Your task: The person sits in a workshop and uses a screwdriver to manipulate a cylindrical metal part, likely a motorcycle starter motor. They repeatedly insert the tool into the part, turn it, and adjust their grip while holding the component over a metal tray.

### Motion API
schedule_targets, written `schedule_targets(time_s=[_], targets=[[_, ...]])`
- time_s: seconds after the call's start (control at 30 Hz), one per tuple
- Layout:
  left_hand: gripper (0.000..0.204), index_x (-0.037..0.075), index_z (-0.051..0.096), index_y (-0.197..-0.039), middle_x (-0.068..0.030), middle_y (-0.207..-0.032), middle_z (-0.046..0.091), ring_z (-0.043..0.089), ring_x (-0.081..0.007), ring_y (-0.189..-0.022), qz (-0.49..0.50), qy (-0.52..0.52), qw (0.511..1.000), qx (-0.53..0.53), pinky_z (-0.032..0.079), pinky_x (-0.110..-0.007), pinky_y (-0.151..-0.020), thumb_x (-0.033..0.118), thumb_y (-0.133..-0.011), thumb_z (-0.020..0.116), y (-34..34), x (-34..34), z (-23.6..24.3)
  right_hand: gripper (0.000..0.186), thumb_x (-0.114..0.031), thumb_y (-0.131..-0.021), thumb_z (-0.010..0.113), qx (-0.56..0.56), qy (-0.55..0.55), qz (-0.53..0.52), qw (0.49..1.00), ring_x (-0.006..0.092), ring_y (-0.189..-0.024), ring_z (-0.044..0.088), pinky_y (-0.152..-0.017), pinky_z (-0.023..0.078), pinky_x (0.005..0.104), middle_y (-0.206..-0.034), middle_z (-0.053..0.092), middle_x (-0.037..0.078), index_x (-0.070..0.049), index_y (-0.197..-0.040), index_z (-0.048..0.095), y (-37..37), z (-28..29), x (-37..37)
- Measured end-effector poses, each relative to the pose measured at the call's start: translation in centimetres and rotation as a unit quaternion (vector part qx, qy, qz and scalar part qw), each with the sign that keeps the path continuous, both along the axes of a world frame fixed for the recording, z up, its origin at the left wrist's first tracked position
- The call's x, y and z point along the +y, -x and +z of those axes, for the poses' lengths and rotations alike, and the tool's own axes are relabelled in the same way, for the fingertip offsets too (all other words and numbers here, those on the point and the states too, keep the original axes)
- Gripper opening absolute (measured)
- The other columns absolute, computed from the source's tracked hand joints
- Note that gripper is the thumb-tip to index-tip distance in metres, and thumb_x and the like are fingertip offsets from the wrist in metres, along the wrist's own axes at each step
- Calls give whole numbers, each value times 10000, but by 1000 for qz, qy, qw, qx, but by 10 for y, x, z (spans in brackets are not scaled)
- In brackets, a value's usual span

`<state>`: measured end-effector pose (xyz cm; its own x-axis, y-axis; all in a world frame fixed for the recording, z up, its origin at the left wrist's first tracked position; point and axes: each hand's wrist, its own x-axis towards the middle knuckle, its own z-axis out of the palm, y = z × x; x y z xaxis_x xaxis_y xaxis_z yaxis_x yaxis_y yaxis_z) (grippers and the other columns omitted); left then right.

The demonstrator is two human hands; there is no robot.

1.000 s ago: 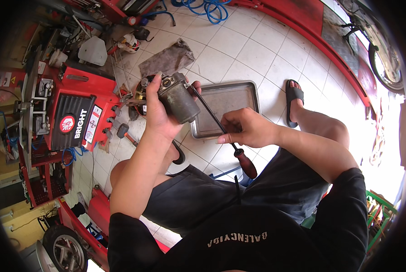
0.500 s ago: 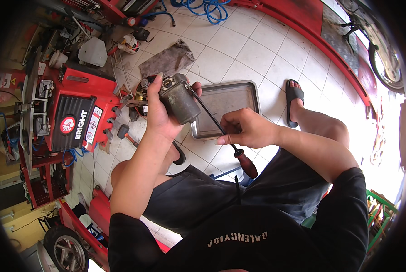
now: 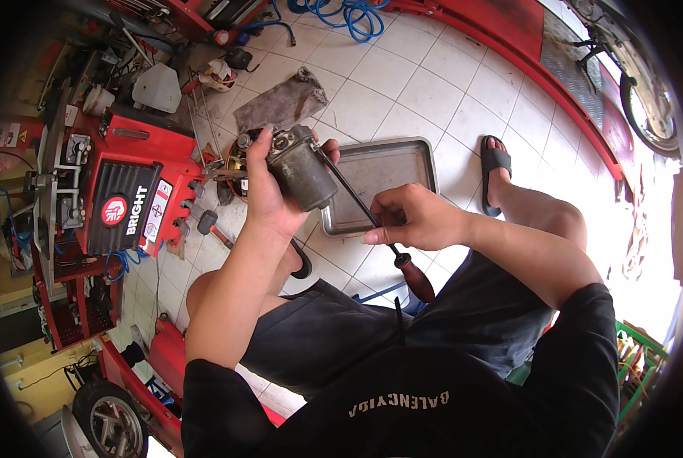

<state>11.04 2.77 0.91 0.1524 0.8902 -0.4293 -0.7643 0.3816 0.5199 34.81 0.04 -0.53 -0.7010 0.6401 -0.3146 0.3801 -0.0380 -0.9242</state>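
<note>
My left hand (image 3: 269, 187) is wrapped round a grimy grey metal cylinder (image 3: 305, 175) with an end cap, which looks like a small starter motor. It is held up and tilted, its capped end away from me. My right hand (image 3: 414, 217) pinches the dark shaft of a screwdriver (image 3: 416, 278). The red handle hangs free towards my lap, below the fingers. The far end of the shaft meets the side of the motor near its cap; the exact contact is too small to tell.
On the tiled floor behind the motor lies a shallow metal tray (image 3: 433, 164). Beyond it is a grey rag (image 3: 269, 105). A red machine (image 3: 139, 183) and a hammer (image 3: 210, 225) are at the left. A blue hose (image 3: 360, 19) coils at the far side.
Almost nothing differs. The motor and screwdriver have shifted very slightly towards me, with both hands keeping the same grip.
</note>
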Motion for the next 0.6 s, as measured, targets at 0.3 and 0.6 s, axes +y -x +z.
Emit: schedule_targets(time_s=[0.3,0.6], targets=[[475,33,611,-1070,-151,-1015,683,677,-368,-1019,-23,-42,997,53,533,-442,-941,491,-944,616,0,-2,-1,356,-238,-1054,576,145,86,39,985,161,-902,688,-817,561,295,-932,720,126,96,-1147,652,-1,-15,-3],[477,54,594,-1098,-198,-1031,695,683,-362,-1029,-52,-63,992,92,529,-417,-925,496,-925,641,-4,-8,1,278,-142,-989,672,87,222,31,971,213,-899,736,-806,607,316,-912,734,131,104,-1120,650,-5,4,2]])
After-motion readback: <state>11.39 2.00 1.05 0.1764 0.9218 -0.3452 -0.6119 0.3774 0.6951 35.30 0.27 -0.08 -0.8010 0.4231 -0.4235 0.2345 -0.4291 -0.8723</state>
